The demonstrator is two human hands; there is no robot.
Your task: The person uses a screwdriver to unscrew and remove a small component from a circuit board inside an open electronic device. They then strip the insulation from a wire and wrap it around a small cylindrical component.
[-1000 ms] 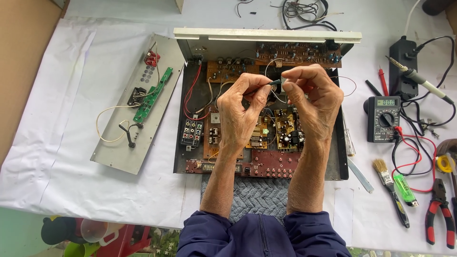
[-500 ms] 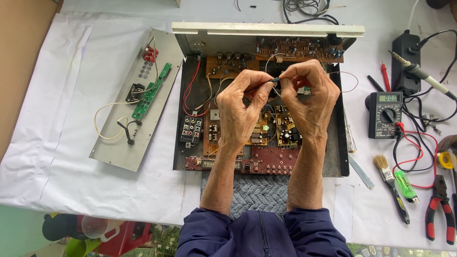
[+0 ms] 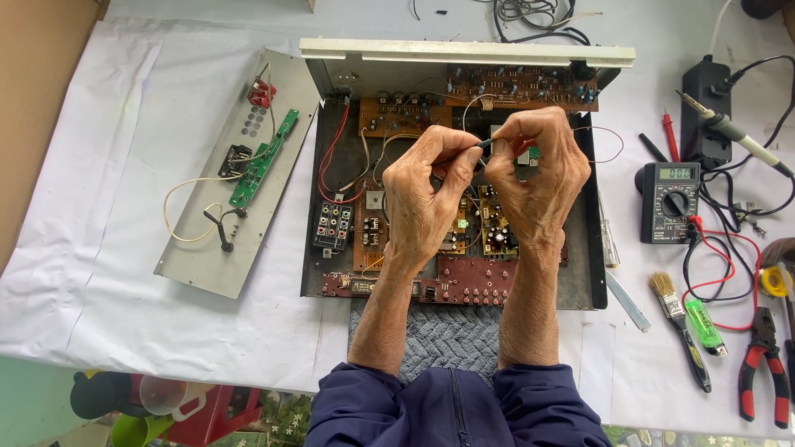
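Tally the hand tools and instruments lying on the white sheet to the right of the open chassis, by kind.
Multimeter: 1
Soldering iron: 1
Paintbrush: 1
Red-handled pliers: 1
Green lighter: 1
Screwdriver: 1
Total: 6

Person, head view. Dark navy long-sleeved garment worn; sleeves pushed up near the elbows, forearms left bare. A dark zip is seen running down the centre front. Left hand [image 3: 422,194] and right hand [image 3: 534,178]: bare, no gloves or rings seen.
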